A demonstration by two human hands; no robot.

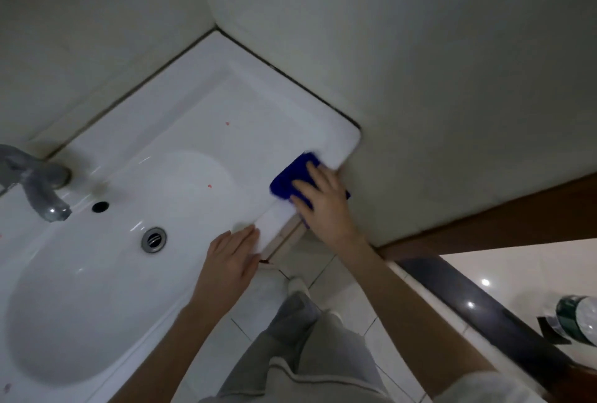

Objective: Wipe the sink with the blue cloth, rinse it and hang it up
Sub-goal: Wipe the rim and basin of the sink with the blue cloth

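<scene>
View from above of a white sink (226, 86) set into the corner of a pale wall. The blue cloth (287, 181) lies on the sink's flat rim at its front right corner, just beside the wall. The right hand (323, 205) lies on top of the cloth, its fingers (302, 188) straight and slightly spread, pressing it flat rather than gripping it. The left hand (231, 260) rests palm down on the front rim, near the right hand, with its fingers straight and close together, holding nothing. A grey tap (38, 183) stands at the left, over the oval basin. Below its spout are a dark overflow hole (100, 206) and a metal drain (153, 239). A few small pink specks (227, 123) dot the white surface. Grey trousers (310, 347) and a tiled floor (339, 293) show beneath the arms.
</scene>
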